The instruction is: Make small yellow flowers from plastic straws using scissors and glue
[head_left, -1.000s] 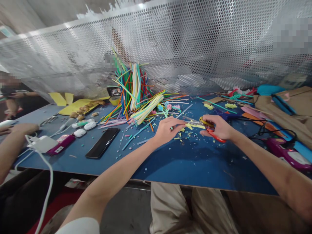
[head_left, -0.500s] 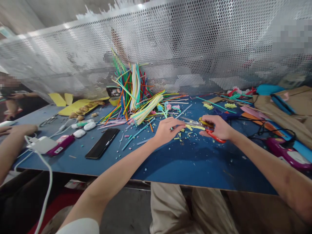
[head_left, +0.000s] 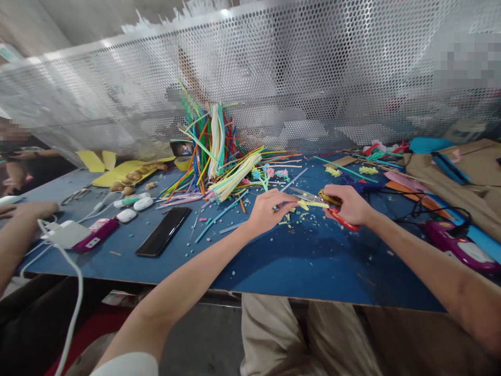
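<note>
A short yellow pipe cleaner (head_left: 316, 204) is pinched at its left end by my left hand (head_left: 270, 210), thumb and fingers closed. My right hand (head_left: 348, 204) is wrapped round the scissors (head_left: 341, 218), which have orange and yellow handles. Their metal blades point left, just above the yellow strip; whether they touch it I cannot tell. Small yellow clippings (head_left: 291, 222) lie scattered beneath the hands. Behind the left hand stands a little pipe cleaner figure (head_left: 265, 179) in green, blue and pink.
A big bundle of coloured pipe cleaners (head_left: 214, 141) stands behind, by the perforated metal panel (head_left: 313, 78). To the left lie a black phone (head_left: 163, 232), a purple power strip (head_left: 96, 235) and white cables. Another person's arm (head_left: 19, 224) rests at the far left. Brown paper (head_left: 434, 169) is at right.
Both hands stay in almost the same place, still holding the scissors and the yellow pipe cleaner. The scissors' orange handle has shifted very slightly; the view has moved a touch.
</note>
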Tool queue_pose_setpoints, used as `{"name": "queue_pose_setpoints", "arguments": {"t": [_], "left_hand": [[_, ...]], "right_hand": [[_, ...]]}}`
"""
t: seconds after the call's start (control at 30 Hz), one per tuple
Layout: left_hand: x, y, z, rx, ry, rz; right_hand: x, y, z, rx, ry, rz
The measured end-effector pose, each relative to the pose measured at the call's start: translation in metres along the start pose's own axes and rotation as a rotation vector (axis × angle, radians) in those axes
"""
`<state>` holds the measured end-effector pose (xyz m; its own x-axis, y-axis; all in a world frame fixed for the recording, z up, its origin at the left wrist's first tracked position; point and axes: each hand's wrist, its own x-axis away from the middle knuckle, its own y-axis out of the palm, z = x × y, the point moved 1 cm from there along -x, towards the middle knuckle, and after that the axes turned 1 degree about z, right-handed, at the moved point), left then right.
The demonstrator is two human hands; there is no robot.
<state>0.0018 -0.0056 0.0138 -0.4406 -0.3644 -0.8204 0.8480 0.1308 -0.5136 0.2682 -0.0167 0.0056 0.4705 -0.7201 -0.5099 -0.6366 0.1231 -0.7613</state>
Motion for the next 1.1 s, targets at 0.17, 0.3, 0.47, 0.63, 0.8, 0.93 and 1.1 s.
{"name": "queue_pose_setpoints", "arguments": {"t": [0.17,0.3,0.47,0.63,0.8,0.93,1.1], "left_hand": [[-0.001,-0.002,0.0,-0.007,-0.067,0.01],[-0.002,-0.002,0.0,-0.018,-0.14,0.061],[-0.002,-0.003,-0.001,-0.023,-0.241,0.083],[0.0,-0.003,-0.003,-0.008,-0.256,0.093],[0.0,-0.004,-0.002,-0.038,-0.263,0.077],[0.0,-0.005,-0.003,-0.119,-0.227,0.021],[-0.001,-0.003,-0.005,-0.249,-0.16,-0.04]], "right_hand": [[0.003,0.003,0.008,0.022,0.099,0.114],[0.002,0.006,0.014,0.047,0.24,0.133],[-0.001,0.01,0.017,0.024,0.39,0.178],[-0.003,0.01,0.017,0.192,0.519,0.148],[0.004,0.011,0.032,0.465,0.577,-0.002],[0.003,0.007,0.04,0.477,0.404,-0.018],[-0.006,0.002,0.008,0.07,0.217,0.107]]}}
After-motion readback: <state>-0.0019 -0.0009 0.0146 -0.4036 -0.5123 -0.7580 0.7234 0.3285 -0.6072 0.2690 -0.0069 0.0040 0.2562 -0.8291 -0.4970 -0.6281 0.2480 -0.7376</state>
